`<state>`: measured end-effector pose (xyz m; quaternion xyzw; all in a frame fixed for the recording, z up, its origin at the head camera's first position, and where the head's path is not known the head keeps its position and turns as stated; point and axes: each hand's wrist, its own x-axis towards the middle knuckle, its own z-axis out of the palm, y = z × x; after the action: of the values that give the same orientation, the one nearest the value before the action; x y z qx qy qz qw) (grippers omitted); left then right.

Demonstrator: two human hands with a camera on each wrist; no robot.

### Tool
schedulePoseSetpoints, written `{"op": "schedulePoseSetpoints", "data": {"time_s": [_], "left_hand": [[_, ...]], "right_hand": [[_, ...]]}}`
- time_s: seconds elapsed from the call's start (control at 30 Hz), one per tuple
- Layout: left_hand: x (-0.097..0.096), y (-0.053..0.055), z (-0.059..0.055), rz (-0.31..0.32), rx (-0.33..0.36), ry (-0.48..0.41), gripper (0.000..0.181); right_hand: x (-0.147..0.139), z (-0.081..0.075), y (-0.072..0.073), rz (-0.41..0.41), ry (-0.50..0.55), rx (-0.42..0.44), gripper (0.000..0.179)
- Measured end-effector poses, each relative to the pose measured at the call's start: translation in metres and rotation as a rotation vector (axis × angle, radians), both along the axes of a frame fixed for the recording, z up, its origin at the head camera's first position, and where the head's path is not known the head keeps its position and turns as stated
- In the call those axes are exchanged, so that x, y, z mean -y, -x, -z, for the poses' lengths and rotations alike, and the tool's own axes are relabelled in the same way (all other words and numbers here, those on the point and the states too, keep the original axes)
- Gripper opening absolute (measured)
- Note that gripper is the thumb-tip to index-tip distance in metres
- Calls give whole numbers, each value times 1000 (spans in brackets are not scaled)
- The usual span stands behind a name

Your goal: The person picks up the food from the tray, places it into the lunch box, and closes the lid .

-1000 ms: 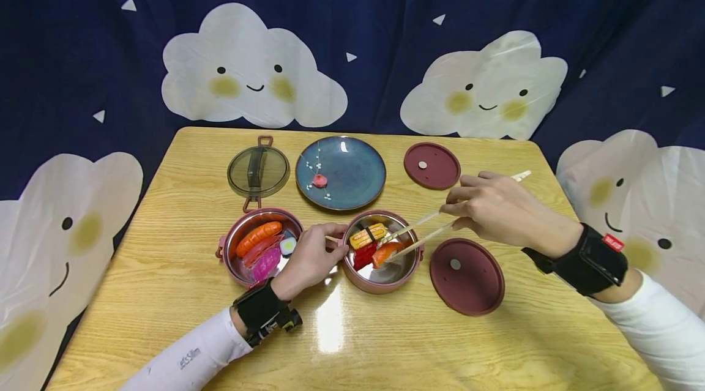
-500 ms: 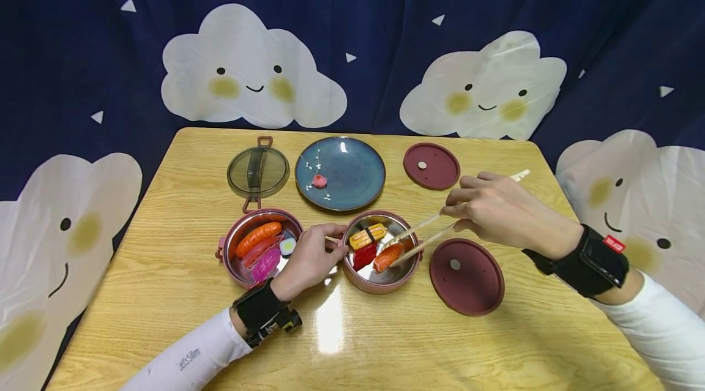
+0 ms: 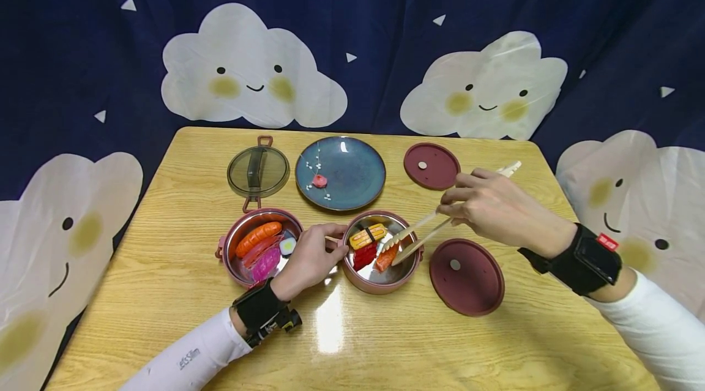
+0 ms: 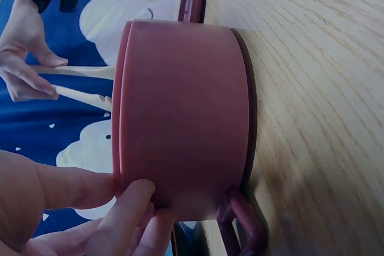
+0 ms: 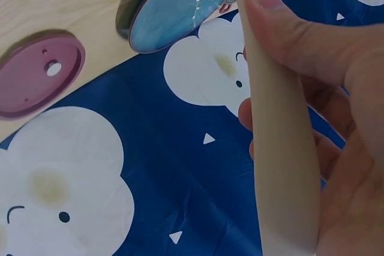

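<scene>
My left hand (image 3: 311, 259) steadies the right-hand pink pot (image 3: 380, 286), thumb and fingers at its rim and side wall in the left wrist view. My right hand (image 3: 487, 207) holds pale wooden tongs (image 3: 421, 224), their handle end sticking up behind the knuckles. Inside that pot, the toothed tips lie on either side of an orange salmon sushi piece (image 3: 387, 258). Beside it are a red piece (image 3: 364, 256) and a yellow piece with a black band (image 3: 368, 236). The right wrist view shows thumb and fingers round the tongs' handle (image 5: 282, 166).
Left of the pot stands a second pink pot (image 3: 223, 250) with sausage (image 3: 258, 239), a purple piece (image 3: 266, 264) and other toy food. Behind lie a glass lid (image 3: 272, 174) and a blue plate (image 3: 352, 174). Maroon lids (image 3: 443, 164) rest at the right, one near my right hand.
My right hand has shifted slightly left and turned, and the tongs' tips have drawn closer around the orange salmon piece, which has moved a little. The left hand stays at the pot.
</scene>
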<state>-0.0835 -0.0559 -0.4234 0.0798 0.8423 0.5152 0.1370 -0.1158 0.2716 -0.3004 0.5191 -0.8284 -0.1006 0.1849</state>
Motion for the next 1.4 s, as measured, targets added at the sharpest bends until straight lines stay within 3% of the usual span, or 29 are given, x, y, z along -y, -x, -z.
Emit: {"op": "schedulePoseSetpoints", "data": {"time_s": [0.27, 0.5, 0.83, 1.1, 1.4], "left_hand": [[1, 1, -1, 17, -7, 7, 39], [2, 1, 0, 29, -8, 10, 39], [1, 2, -1, 12, -3, 7, 39], [2, 2, 0, 30, -4, 9, 40], [2, 0, 0, 29, -11, 6, 39]], "right_hand": [[0, 2, 4, -10, 15, -8, 22], [0, 1, 4, 17, 4, 10, 30], [-1, -16, 1, 36, 68, 15, 41], [0, -34, 16, 45, 136, 18, 39], [4, -30, 37, 102, 130, 113, 36]]}}
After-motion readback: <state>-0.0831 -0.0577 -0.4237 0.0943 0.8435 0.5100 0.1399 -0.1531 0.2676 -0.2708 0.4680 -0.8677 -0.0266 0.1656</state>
